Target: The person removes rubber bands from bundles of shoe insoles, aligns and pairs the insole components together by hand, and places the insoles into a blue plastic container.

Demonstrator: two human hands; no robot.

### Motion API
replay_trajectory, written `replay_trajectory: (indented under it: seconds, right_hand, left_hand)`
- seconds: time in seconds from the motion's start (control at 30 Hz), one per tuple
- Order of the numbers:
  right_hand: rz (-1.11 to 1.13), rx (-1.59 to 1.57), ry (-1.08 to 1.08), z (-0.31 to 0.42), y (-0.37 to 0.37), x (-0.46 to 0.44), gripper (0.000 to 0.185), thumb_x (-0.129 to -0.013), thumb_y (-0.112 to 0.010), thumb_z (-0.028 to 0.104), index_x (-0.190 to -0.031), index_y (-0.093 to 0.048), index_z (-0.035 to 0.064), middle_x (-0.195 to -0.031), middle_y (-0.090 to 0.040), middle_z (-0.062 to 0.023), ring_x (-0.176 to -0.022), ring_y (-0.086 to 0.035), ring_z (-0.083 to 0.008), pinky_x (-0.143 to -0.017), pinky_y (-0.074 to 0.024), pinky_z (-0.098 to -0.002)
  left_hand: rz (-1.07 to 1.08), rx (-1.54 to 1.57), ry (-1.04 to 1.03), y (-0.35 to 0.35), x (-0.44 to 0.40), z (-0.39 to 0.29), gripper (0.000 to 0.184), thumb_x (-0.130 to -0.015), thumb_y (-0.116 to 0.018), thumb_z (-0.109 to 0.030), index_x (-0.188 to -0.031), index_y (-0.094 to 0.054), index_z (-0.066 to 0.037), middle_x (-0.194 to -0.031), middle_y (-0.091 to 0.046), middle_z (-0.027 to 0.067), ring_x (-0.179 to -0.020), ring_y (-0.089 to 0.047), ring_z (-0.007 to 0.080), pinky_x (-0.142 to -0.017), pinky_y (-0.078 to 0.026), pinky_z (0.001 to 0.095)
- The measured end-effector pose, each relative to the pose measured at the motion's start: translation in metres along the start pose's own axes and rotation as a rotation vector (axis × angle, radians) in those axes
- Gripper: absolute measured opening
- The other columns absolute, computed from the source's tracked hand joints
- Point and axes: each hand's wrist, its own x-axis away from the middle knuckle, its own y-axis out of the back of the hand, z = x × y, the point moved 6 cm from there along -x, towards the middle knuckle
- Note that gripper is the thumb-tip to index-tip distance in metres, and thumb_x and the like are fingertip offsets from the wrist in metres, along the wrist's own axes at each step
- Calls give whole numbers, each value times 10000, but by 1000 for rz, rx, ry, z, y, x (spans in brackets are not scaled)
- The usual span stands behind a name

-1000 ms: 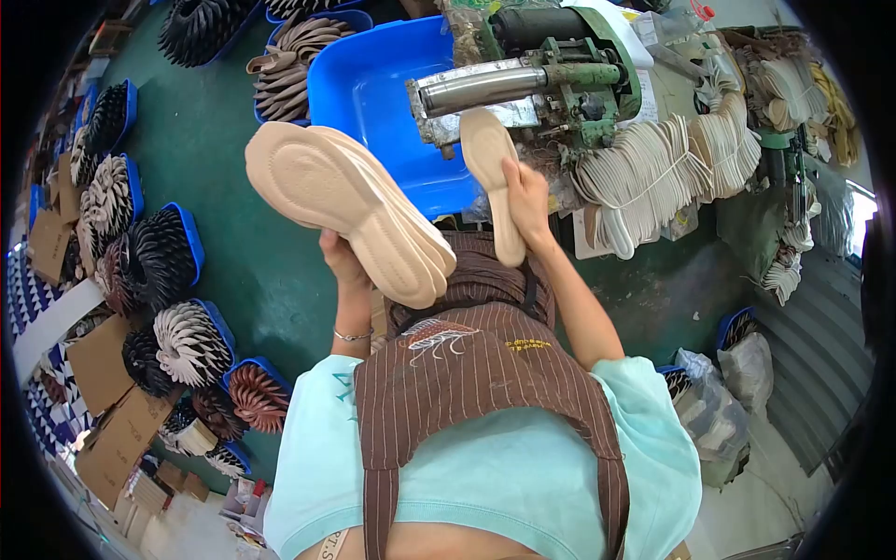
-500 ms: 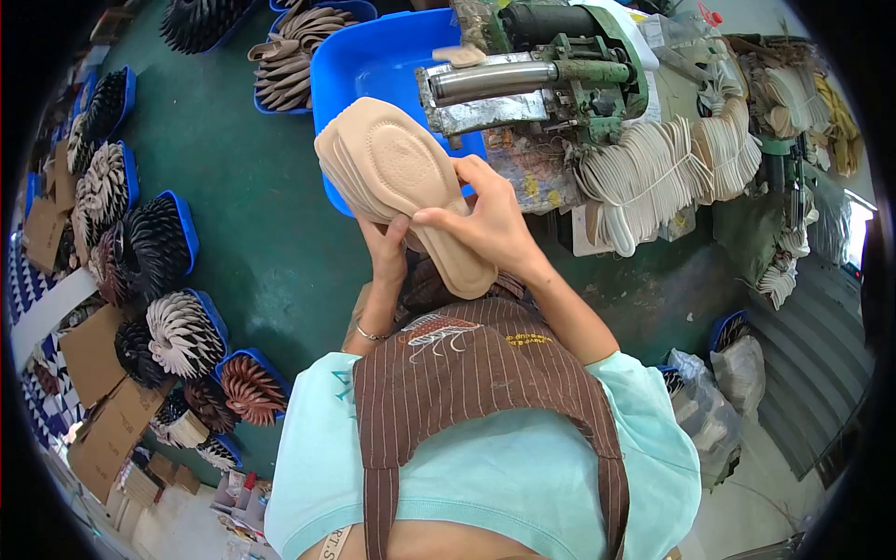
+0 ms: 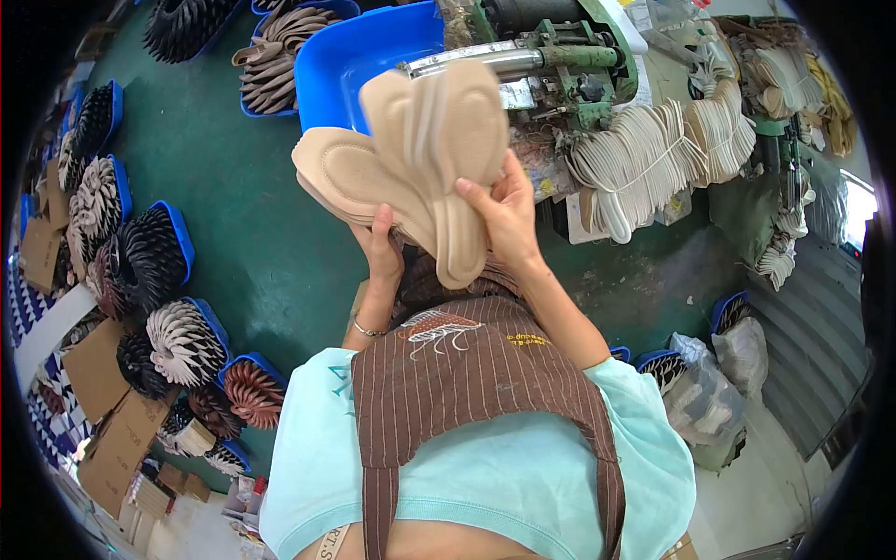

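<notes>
Beige insoles (image 3: pixel 341 168) fan out between your two hands, above the bib of your brown pinstriped apron (image 3: pixel 485 401) and on the near side of a blue tub (image 3: pixel 338 65). Your left hand (image 3: pixel 378 250) pinches the lower, left-leaning group, thumb on top and the other fingers mostly hidden beneath. Your right hand (image 3: pixel 507 213) grips the upright group (image 3: pixel 474 121), thumb pressed across its face and fingers wrapped around the far edge; the wide ends there are blurred, while the narrow ends of both groups meet near your apron. A metal bracelet (image 3: pixel 365 329) circles your left wrist. Beyond your right hand stands a green machine (image 3: pixel 588 89) with a bright metal roller (image 3: pixel 481 62), and just beside it lie bundled white insoles (image 3: pixel 630 163). On the green floor (image 3: pixel 229 215) to your left, well apart from your hands, blue-rimmed bins hold black soles (image 3: pixel 149 245), pale soles (image 3: pixel 185 343) and reddish soles (image 3: pixel 252 394).
</notes>
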Motion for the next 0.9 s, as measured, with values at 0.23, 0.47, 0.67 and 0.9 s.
replay_trajectory:
  seconds: [0.23, 0.47, 0.67, 0.9]
  right_hand:
    - [-151, -14, 140, -18, 70, 6, 377, -833, -595, -46, -1179, -465, 24, -1085, -594, -86, -1007, -567, -154, -862, -466, -288]
    - [-218, 428, 277, -55, 101, -43, 253, -841, -609, -8, -1076, -517, 5, -1017, -592, -58, -952, -539, -116, -841, -429, -273]
    - [-262, 334, 445, -3, 72, -27, 345, -842, -616, 19, -1157, -480, -8, -1083, -571, -74, -1003, -528, -144, -892, -410, -288]
    - [-239, 400, 285, -59, 93, -43, 327, -864, -600, 52, -1166, -514, -37, -1076, -600, -99, -989, -551, -149, -866, -429, -283]
  left_hand:
    - [-126, 124, 171, 30, -15, -20, 668, -867, -403, -482, -1332, -331, -7, -1236, -480, 161, -1121, -508, 279, -946, -426, 416]
    - [-125, 103, 112, 51, -25, -45, 644, -859, -391, -476, -1314, -337, -24, -1197, -499, 157, -1052, -565, 252, -889, -490, 394]
    - [-80, 340, 192, 40, -16, -42, 699, -832, -415, -508, -1330, -331, -25, -1218, -504, 159, -1034, -587, 253, -858, -525, 379]
    - [-18, 659, 324, 49, -8, -22, 731, -819, -425, -544, -1348, -341, -45, -1253, -493, 152, -1066, -581, 247, -866, -525, 378]
